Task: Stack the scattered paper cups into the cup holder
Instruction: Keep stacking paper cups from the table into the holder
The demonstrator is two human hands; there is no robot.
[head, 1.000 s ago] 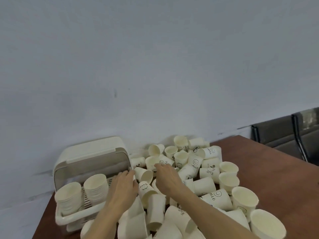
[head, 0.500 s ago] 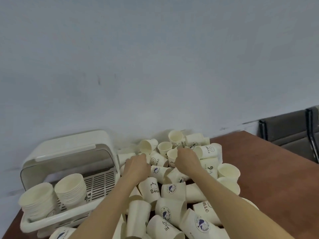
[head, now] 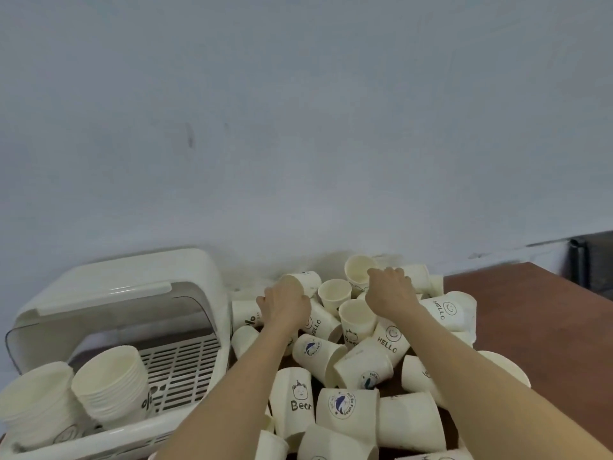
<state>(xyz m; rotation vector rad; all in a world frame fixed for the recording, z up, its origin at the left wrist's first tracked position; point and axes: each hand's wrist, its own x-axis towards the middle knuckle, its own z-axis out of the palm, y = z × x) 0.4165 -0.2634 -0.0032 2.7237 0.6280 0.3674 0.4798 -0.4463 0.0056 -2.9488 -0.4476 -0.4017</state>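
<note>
I have both arms stretched out over the heap of scattered cream paper cups [head: 348,370] on the reddish-brown wooden worktop [head: 544,327]. My left hand [head: 285,307] curls over a cup lying on its side [head: 300,283] at about eleven o'clock in the heap. My right hand [head: 391,290] reaches to twelve o'clock, fingers bent over the rim of an open-mouthed cup [head: 356,272], but I cannot tell whether it truly grips that cup.

The white plastic cup holder with its clear flip-up lid [head: 139,295] sits at nine o'clock, just beside the heap. Two nested stacks of cups [head: 111,385] lean at its front edge, so a part of the job is done. Most of it is left, I judge: dozens of cups lie loose.

My fingertips are hidden behind my knuckles. The leftmost stack and the nearest cups are cut off by the edge of view. A dark chair [head: 593,260] shows at three o'clock, blurred.
</note>
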